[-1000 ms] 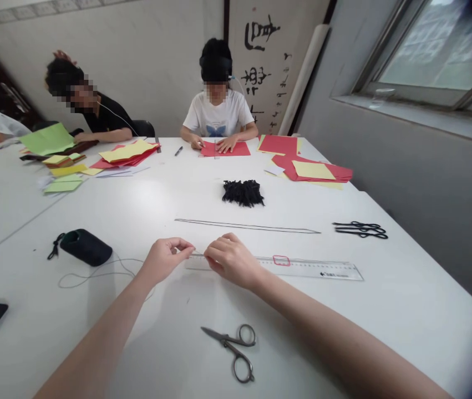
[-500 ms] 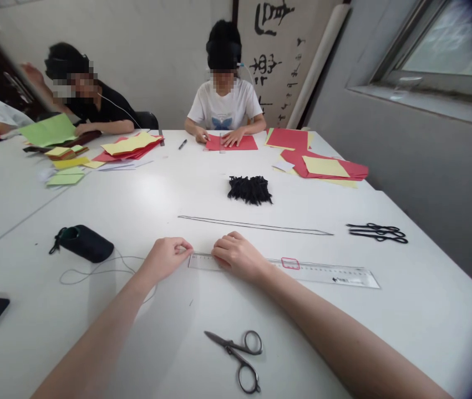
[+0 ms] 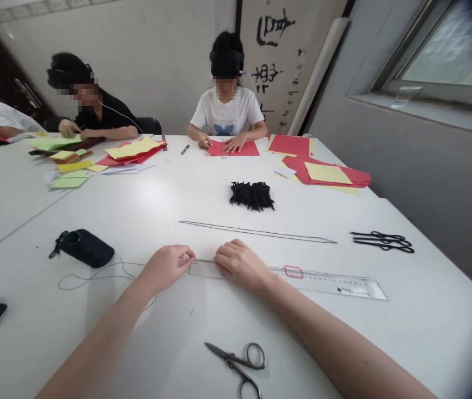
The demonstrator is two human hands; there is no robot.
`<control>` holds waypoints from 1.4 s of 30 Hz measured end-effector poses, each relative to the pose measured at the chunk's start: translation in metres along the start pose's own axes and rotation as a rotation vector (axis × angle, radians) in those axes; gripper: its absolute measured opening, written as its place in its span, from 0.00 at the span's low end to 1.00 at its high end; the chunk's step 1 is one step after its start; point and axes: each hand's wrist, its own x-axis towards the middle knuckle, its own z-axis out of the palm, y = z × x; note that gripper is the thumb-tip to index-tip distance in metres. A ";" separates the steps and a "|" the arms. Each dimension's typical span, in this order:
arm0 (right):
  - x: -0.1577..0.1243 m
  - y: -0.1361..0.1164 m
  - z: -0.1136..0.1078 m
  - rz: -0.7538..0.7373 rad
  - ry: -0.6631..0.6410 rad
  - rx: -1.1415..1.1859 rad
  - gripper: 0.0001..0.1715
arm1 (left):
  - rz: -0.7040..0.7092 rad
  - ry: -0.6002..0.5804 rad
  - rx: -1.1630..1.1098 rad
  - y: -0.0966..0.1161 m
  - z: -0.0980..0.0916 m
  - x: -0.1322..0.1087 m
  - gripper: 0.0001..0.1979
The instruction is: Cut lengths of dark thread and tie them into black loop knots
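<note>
Now farther apart than earlier: left hand (image 3: pixel 168 267), grip pinching thread (image 3: pixel 133 263); right hand (image 3: pixel 240 265) on ruler (image 3: pixel 323 284), grip unclear.

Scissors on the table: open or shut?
Shut, by the look: the scissors show their blades overlapping to one tip.

1. Across the table (image 3: pixel 144 208), a person in a white T-shirt (image 3: pixel 224 113) sits behind a red sheet (image 3: pixel 242 148).
2. A pen (image 3: pixel 184 149) lies just left of that sheet.
3. Further right, a yellow sheet (image 3: pixel 327 173) rests on red paper (image 3: pixel 359 178).
4. On the left, a person in black (image 3: pixel 113 113) sits near a yellow-and-red paper pile (image 3: pixel 136 148).
5. Behind, a hanging scroll (image 3: pixel 285 52) bears black characters.
6. A clear container (image 3: pixel 405 97) stands on the windowsill (image 3: pixel 439 115).
</note>
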 end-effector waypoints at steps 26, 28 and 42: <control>-0.002 0.000 -0.002 -0.055 -0.048 -0.046 0.10 | 0.034 -0.028 0.091 -0.002 -0.002 -0.002 0.12; -0.002 0.000 -0.002 -0.051 -0.049 -0.051 0.11 | 0.029 -0.039 0.103 -0.002 -0.003 -0.002 0.12; -0.002 -0.001 0.000 -0.034 -0.049 -0.052 0.10 | 0.042 -0.050 0.134 0.002 -0.005 -0.002 0.14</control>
